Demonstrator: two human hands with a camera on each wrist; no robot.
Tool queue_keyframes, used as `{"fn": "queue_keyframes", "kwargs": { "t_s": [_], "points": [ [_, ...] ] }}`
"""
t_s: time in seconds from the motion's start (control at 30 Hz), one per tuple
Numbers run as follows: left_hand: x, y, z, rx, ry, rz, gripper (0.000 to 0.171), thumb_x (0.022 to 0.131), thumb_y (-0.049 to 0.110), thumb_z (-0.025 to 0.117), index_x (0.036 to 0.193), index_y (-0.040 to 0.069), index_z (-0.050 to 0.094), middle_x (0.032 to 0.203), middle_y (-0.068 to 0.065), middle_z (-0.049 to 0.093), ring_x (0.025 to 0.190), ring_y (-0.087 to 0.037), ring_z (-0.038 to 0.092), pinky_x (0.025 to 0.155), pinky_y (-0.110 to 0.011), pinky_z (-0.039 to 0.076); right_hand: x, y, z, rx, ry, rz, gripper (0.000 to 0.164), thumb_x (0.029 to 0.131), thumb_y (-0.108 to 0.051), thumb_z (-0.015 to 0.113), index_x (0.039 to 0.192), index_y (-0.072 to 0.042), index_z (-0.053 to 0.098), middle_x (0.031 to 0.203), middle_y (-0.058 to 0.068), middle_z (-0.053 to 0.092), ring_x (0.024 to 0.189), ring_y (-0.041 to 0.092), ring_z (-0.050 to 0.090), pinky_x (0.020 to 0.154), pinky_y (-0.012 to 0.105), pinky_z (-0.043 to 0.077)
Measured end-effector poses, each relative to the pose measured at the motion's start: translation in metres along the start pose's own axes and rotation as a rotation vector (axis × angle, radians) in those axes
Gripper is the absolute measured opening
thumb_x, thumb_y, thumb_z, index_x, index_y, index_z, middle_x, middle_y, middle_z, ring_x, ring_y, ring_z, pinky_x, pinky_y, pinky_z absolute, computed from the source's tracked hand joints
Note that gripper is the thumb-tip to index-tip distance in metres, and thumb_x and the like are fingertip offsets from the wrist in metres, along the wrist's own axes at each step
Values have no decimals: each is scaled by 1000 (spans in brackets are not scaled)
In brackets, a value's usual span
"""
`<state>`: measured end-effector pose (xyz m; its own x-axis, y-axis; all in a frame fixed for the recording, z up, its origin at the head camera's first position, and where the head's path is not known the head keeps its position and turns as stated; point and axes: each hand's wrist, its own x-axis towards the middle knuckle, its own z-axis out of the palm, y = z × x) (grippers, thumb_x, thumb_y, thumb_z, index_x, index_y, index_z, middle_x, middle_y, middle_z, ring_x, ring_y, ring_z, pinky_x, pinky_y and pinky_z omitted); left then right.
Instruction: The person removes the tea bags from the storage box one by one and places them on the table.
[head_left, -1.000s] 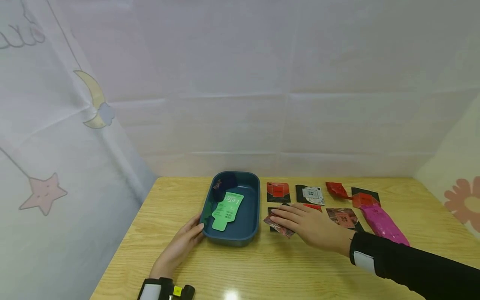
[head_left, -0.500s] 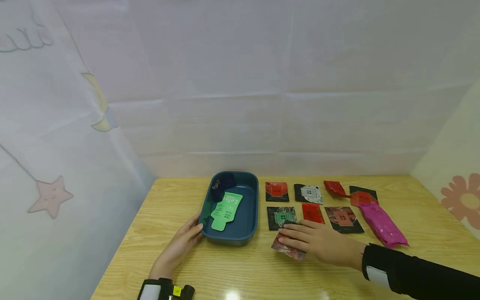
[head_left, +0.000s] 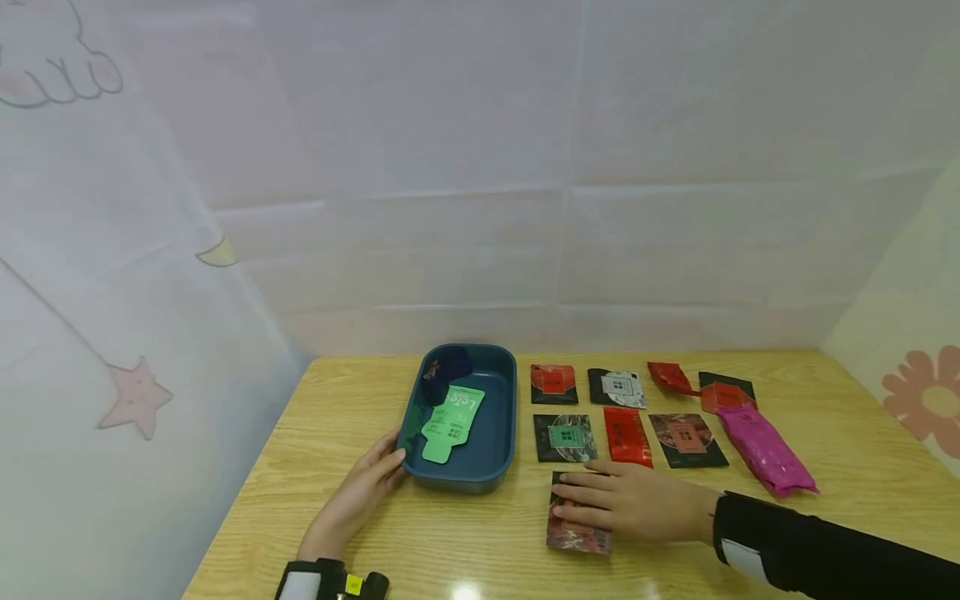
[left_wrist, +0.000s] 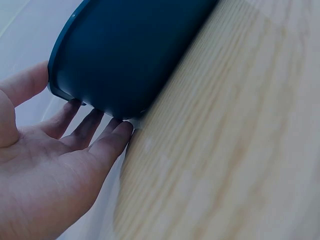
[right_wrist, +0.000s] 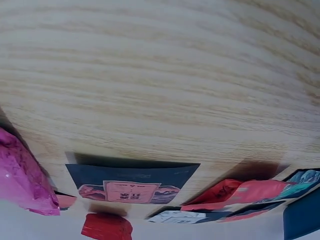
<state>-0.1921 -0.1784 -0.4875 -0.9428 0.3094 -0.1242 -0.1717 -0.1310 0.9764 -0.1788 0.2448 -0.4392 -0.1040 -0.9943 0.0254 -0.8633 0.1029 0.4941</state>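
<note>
My left hand (head_left: 360,492) grips the lower left corner of a dark blue plastic bin (head_left: 501,433), its thumb at the rim. In the left wrist view its curved fingers (left_wrist: 92,127) touch the bin's outer wall. A green tag-shaped wrapper (head_left: 454,421) and a dark pouch (head_left: 442,375) lie in the bin. My right hand (head_left: 637,502) rests with straight fingers on a dark red sachet (head_left: 570,537), flat on the table, partly covered by the fingers. Just above it lies a black sachet with a green label (head_left: 565,437). The right wrist view shows no hand.
Beside the bin, sachets lie in rough rows: a red-and-black one (head_left: 553,383), a white-and-black one (head_left: 618,388), a red one (head_left: 627,436), a brown-and-black one (head_left: 686,439). Farther right are a crumpled red packet (head_left: 672,377) and a magenta pouch (head_left: 767,450). A white cloth (head_left: 450,250) hangs behind.
My right hand has moved toward the table's front with the dark red sachet, which went from tilted over the green-labelled sachet to flat below it. The left hand and bin stay put.
</note>
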Motion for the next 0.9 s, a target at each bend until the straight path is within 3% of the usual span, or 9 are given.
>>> {"fn": "queue_keyframes", "kwargs": {
  "t_s": [0.27, 0.7, 0.9],
  "points": [
    [0, -1, -1, -20, -18, 0, 62, 107, 19, 44, 158, 2, 14, 163, -18, 11, 147, -29, 18, 117, -44, 22, 6, 4, 14, -22, -17, -87, 49, 108, -24, 38, 156, -21, 33, 152, 1, 44, 137, 16, 42, 109, 34, 40],
    [1, -1, 0, -23, -11, -2, 62, 106, 21, 46, 158, 3, 15, 163, -17, 12, 147, -28, 19, 117, -44, 21, 5, 1, 23, -4, -4, -66, 50, 111, -21, 12, 156, -20, 33, 153, 1, 43, 138, 14, 40, 109, 31, 37],
    [0, 0, 0, -19, -14, -3, 61, 107, 20, 44, 158, 3, 14, 163, -17, 11, 147, -27, 18, 118, -45, 20, 5, -2, 21, 63, -28, -36, 52, 111, -23, 10, 155, -18, 36, 155, 2, 40, 141, 15, 37, 109, 32, 37]
  ]
}}
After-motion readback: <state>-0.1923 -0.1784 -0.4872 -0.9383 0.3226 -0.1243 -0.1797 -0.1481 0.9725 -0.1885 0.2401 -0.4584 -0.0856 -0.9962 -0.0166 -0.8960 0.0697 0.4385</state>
